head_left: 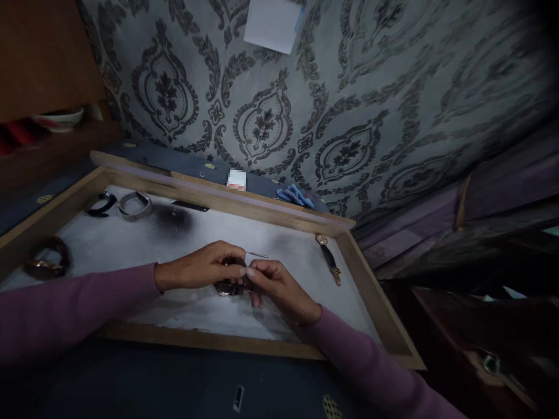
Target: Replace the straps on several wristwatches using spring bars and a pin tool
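Over the middle of a shallow wooden drawer (218, 343), my left hand (205, 266) and my right hand (279, 288) meet, fingers closed on a dark-strapped wristwatch (226, 287). Its round, shiny case shows below the left fingers, while the fingers of both hands hide much of the strap. My thumbs come close together at the strap. Just behind the hands, a thin metal tool (258, 255) lies on the drawer's white bottom. To the right rests a gold watch with a black strap (327, 256).
Toward the left of the drawer are a large dark watch (47, 261), a black watch (102, 203) and a pale band (135, 205). A flat black strip (190, 206) lies near the back wall. Behind the drawer are a small white box (236, 180) and a blue cloth (295, 196).
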A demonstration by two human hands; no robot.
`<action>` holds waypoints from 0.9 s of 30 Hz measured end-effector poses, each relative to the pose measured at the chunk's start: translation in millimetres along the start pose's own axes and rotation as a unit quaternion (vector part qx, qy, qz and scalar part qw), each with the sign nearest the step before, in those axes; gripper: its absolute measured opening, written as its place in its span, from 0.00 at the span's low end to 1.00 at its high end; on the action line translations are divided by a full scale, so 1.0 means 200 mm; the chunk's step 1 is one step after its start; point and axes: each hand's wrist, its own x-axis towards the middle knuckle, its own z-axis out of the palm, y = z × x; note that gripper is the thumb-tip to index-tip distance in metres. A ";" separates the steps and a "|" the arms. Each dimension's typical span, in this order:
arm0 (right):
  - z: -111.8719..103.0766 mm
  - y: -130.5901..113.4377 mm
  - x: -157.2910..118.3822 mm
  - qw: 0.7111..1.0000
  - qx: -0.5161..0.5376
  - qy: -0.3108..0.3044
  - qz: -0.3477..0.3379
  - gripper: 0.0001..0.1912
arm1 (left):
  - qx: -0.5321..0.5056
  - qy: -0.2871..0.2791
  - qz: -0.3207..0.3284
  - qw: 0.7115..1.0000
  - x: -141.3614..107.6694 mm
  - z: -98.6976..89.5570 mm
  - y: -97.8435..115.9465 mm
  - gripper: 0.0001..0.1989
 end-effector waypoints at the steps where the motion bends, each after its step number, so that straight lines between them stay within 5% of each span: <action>1: 0.00 0.00 0.00 1.000 0.011 -0.006 0.000 0.19 | -0.002 -0.001 -0.004 1.000 0.00 0.00 0.00 0.13; 17: -0.02 0.02 0.00 0.990 0.135 -0.039 -0.003 0.11 | -0.081 0.047 -0.050 0.994 0.00 -0.02 0.01 0.09; 27: -0.02 0.01 -0.01 0.995 0.086 -0.038 -0.014 0.11 | -0.112 0.049 -0.057 0.991 0.00 -0.02 0.01 0.08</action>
